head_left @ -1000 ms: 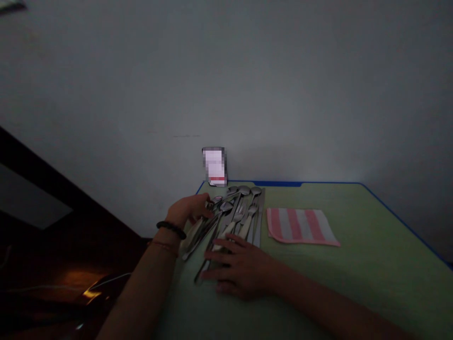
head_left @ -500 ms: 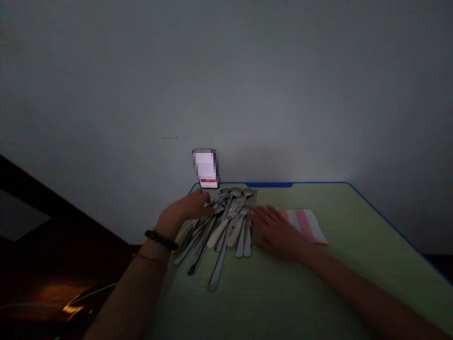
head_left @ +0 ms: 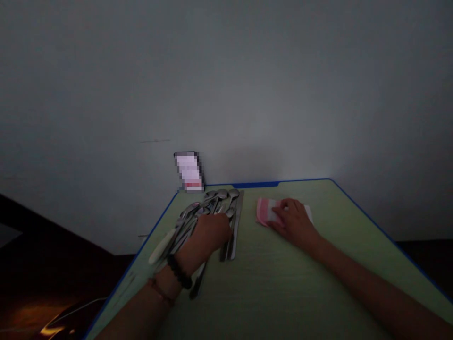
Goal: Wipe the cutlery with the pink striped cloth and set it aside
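Observation:
A loose pile of metal cutlery (head_left: 182,231) lies on the left of the table, with spoon (head_left: 233,193) bowls toward the wall. My left hand (head_left: 214,230) is over the pile, its fingers curled down and closed. What they hold is hidden beneath the hand. Just beyond its fingers shows a fork (head_left: 230,212), and a knife (head_left: 239,212) lies along the pile's right side. My right hand (head_left: 295,222) is on a pink and white striped cloth (head_left: 264,210), with thumb and fingers drawn together on the fabric.
The light green table (head_left: 269,283) has a blue edge and stands against a grey wall. A phone (head_left: 190,172) with a lit, blurred screen leans on the wall at the back left. A pale handle (head_left: 162,246) sticks out near the table's left edge.
My left hand has moved right and nearer across the cutlery. My right hand has left the pile's right side and closed on the cloth. The view has shifted slightly right.

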Available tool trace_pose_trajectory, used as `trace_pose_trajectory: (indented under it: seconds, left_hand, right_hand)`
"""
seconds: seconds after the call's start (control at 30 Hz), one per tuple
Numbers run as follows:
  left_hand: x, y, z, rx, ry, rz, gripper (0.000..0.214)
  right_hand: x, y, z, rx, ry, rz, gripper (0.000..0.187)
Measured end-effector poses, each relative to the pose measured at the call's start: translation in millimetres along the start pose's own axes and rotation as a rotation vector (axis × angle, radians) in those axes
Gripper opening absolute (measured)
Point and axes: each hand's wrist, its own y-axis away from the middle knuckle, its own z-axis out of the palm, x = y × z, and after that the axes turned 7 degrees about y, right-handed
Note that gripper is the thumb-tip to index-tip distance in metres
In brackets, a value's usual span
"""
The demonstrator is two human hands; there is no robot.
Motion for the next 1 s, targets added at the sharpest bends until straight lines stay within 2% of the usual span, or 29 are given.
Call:
trace_pose_trajectory:
  seconds: [0.1, 0.27, 0.37, 0.47, 0.57, 0.73, 0.77, 0.9, 1.0]
  left_hand:
    - [5, -1, 7.5, 0.023, -0.006, 0.033, 0.03]
    - [5, -3, 16.8, 0.04, -0.01, 0.048, 0.031]
    - [1, -4, 11.8, 0.045, -0.007, 0.024, 0.033]
    - [2, -3, -0.4, 0.094, 0.018, -0.064, 0.035]
    - [15, -1, -10.1, 0.173, 0.079, -0.059, 0.041]
    - [35, -3, -6.3, 0.068, 0.198, 0.265, 0.04]
    - [34, -4, -4.6, 0.061, 0.192, 0.277, 0.04]
    - [22, -9, -4.1, 0.015, 0.121, 0.157, 0.039]
    - [22, -8, -9.2, -0.009, 0.177, 0.209, 0.039]
  right_hand:
    - [3, 0, 1, -0.038, 0.059, 0.027, 0.042]
    - [12, 12, -3, -0.037, -0.009, -0.059, 0.053]
    - [16, 16, -1, -0.01, -0.044, -0.036, 0.04]
    - [18, 14, 2, 0.017, -0.1, 0.0, 0.032]
    - [24, 11, 4, 0.077, -0.257, 0.09, 0.031]
    - [37, 6, 5, 0.26, -0.475, 0.401, 0.033]
    - [38, 5, 4, 0.272, -0.507, 0.424, 0.034]
    - [37, 4, -3, 0.256, -0.652, 0.428, 0.032]
    - [34, 4, -6, 0.281, -0.813, 0.48, 0.033]
